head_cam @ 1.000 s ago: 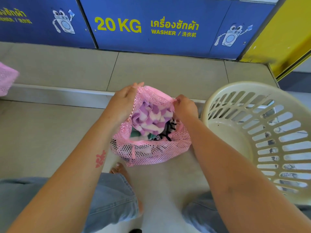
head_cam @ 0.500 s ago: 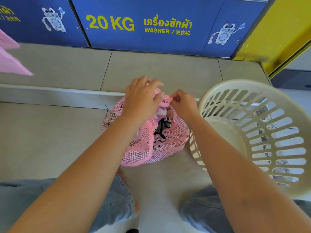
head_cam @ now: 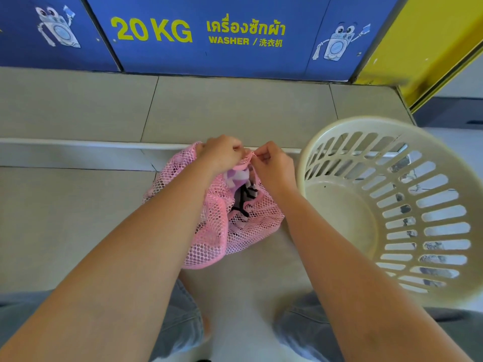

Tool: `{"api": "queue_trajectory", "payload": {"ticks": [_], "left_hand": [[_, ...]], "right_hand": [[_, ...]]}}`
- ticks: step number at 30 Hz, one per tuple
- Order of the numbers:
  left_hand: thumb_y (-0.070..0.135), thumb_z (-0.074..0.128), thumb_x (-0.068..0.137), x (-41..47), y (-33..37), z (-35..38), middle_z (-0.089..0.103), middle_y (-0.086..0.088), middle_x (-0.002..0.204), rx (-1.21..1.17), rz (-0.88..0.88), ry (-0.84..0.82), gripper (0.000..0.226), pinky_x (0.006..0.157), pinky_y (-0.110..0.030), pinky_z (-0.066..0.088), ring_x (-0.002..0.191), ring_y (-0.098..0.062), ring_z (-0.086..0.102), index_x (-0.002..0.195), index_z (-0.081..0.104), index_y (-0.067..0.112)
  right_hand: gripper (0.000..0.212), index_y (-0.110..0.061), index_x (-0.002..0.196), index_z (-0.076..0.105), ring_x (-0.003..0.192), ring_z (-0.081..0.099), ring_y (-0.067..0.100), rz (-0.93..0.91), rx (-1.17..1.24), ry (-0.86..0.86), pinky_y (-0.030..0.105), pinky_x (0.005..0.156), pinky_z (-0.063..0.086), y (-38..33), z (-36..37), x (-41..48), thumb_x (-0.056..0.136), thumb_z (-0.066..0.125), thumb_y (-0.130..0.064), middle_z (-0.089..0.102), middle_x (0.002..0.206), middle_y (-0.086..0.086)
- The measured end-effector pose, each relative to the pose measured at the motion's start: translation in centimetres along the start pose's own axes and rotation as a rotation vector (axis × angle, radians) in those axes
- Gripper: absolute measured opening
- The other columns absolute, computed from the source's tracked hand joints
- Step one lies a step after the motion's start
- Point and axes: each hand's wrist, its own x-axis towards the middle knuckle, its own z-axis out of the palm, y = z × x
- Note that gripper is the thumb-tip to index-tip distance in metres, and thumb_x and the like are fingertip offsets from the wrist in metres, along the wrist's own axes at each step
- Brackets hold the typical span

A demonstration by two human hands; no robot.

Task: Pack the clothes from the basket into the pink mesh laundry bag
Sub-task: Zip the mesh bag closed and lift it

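Bag (head_cam: 222, 231) upright, mouth upward

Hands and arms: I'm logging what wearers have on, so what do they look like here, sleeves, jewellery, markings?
Two bare hands, the left hand and right hand, with no gloves, rings or watch showing. The left forearm and right forearm are bare to the frame's edge: no sleeves, bands or markings visible.

Two hands (head_cam: 222, 152) (head_cam: 273, 167), one pink mesh bag (head_cam: 214, 239), one cream basket (head_cam: 366, 122), two washer cartoons (head_cam: 58, 31) (head_cam: 337, 44)
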Motion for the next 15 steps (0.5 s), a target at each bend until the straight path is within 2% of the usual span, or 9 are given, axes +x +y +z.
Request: {"api": "queue_trajectory", "payload": {"ticks": [2,5,8,11,13,15], "left_hand": [[0.036,0.052,0.096,-0.3,-0.4,-0.2,0.069,-0.002,0.082,-0.064,0.008,0.043,0.026,0.089,-0.042,0.048,0.086,-0.028,0.065,0.081,0.066,0.02],[0.033,0.05,0.097,-0.7,-0.9,-0.2,0.069,-0.003,0.084,-0.078,0.007,0.105,0.026,0.092,-0.042,0.047,0.087,-0.027,0.065,0.085,0.067,0.017],[0.028,0.052,0.096,-0.7,-0.9,-0.6,0.069,-0.002,0.092,-0.147,0.01,0.189,0.024,0.093,-0.044,0.046,0.094,-0.027,0.062,0.085,0.069,0.016],[0.03,0.054,0.095,-0.4,-0.2,-2.4,0.064,-0.001,0.092,-0.23,-0.011,0.359,0.026,0.092,-0.043,0.046,0.099,-0.03,0.059,0.078,0.065,0.014],[0.033,0.054,0.094,0.0,0.1,-4.4,0.06,-0.002,0.094,-0.236,-0.04,0.491,0.024,0.09,-0.043,0.047,0.1,-0.032,0.058,0.078,0.065,0.02],[0.035,0.052,0.094,0.6,-0.1,-6.5,0.063,-0.009,0.101,-0.244,-0.097,0.6,0.024,0.085,-0.042,0.048,0.102,-0.035,0.057,0.08,0.066,0.022]], "right_hand": [[0.011,-0.015,0.091,0.063,0.075,0.063,0.013,-0.016,-0.003,-0.006,0.025,0.066,0.05,-0.1,0.0,-0.1,0.091,0.065,-0.026,0.069,0.083,-0.003],[0.011,-0.01,0.091,0.062,0.078,0.061,0.021,-0.102,-0.1,-0.02,0.033,0.067,0.049,-0.6,-0.2,-0.3,0.093,0.06,-0.021,0.067,0.086,0.003],[0.01,-0.002,0.085,0.06,0.074,0.055,0.029,-0.359,-0.294,0.065,0.034,0.057,0.039,-1.7,-0.4,-0.8,0.092,0.057,-0.009,0.062,0.081,0.011],[0.011,-0.001,0.075,0.059,0.062,0.05,0.028,-0.595,-0.42,0.142,0.031,0.053,0.034,-3.1,-0.6,-1.4,0.08,0.065,0.007,0.058,0.07,0.012],[0.014,-0.002,0.075,0.059,0.06,0.048,0.028,-0.653,-0.444,0.106,0.036,0.053,0.039,-3.7,-0.4,-1.8,0.076,0.067,0.009,0.057,0.069,0.011],[0.017,-0.003,0.077,0.061,0.06,0.05,0.027,-0.697,-0.456,0.06,0.035,0.054,0.042,-3.5,0.0,-2.6,0.072,0.071,0.01,0.058,0.07,0.01]]}}
